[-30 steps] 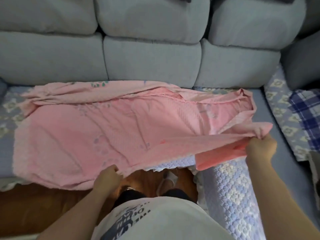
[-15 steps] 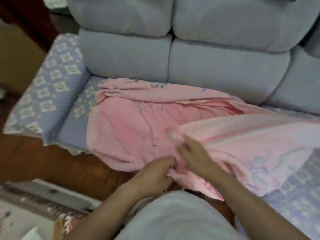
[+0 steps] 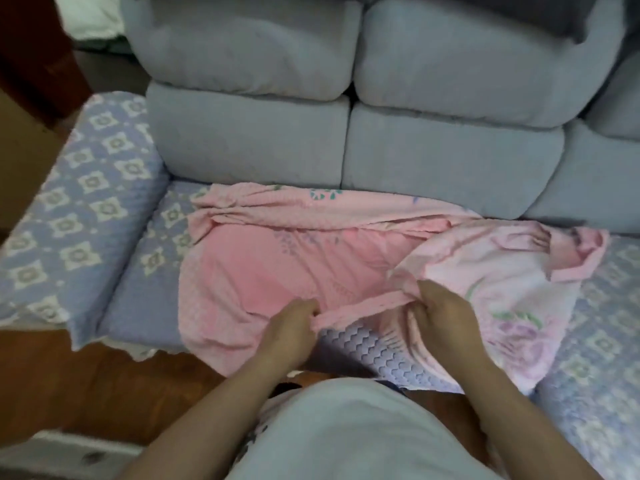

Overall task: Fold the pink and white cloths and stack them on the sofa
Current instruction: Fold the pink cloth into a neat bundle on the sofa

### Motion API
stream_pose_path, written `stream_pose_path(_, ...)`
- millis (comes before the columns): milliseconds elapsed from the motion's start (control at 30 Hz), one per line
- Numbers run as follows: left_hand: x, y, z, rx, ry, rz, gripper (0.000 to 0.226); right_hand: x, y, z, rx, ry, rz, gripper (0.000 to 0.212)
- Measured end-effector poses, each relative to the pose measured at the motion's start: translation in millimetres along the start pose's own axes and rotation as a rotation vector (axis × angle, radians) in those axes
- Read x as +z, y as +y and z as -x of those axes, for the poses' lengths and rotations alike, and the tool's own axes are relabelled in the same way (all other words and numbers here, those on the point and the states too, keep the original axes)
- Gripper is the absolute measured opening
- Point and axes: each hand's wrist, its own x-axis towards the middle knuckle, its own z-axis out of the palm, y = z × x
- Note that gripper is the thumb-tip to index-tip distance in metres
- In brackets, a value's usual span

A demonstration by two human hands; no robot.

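A large pink cloth (image 3: 277, 271) with faint floral print lies crumpled across the sofa seat (image 3: 138, 306). Its right part is turned over, showing a paler side with purple flowers. My left hand (image 3: 294, 320) pinches the cloth's near edge at the seat front. My right hand (image 3: 440, 306) grips the same edge a little to the right. A narrow band of cloth is stretched between both hands. No white cloth shows on the seat.
Grey back cushions (image 3: 415, 157) rise behind the seat. A padded armrest with a lilac patterned cover (image 3: 79, 202) stands at the left. Brown wooden floor (image 3: 104, 386) lies below the seat front. Something white (image 3: 90, 15) sits at the top left.
My right hand carried the cloth's right end leftward, over the middle, and came close to my left hand. The view swung left, showing the armrest. Both hands now hold the near edge a little apart.
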Motion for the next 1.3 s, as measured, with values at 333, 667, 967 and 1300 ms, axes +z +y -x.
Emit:
stream_pose_path(333,-114.6,-200.6,17.8,-0.362,0.348,-0.085,0.021,-10.8,-20.8,40.0,0.709,0.25,-0.025,0.023)
stream_pose_path(667,-185.3,-68.1,2.9,0.175,-0.415,-0.11,0.036,-45.0,-86.7,36.5,0.671,0.225,-0.265,0.042)
stream_pose_path(967,-200.4,-43.7,23.7,0.041,-0.513,0.63,0.051,69.1,-228.2,10.4,0.09,-0.41,-0.445,0.045)
stream_pose_path(1300,-153.6,-63.4,64.2,0.591,0.372,0.02,0.084,69.7,-222.2,1.4,0.275,-0.207,-0.417,0.02)
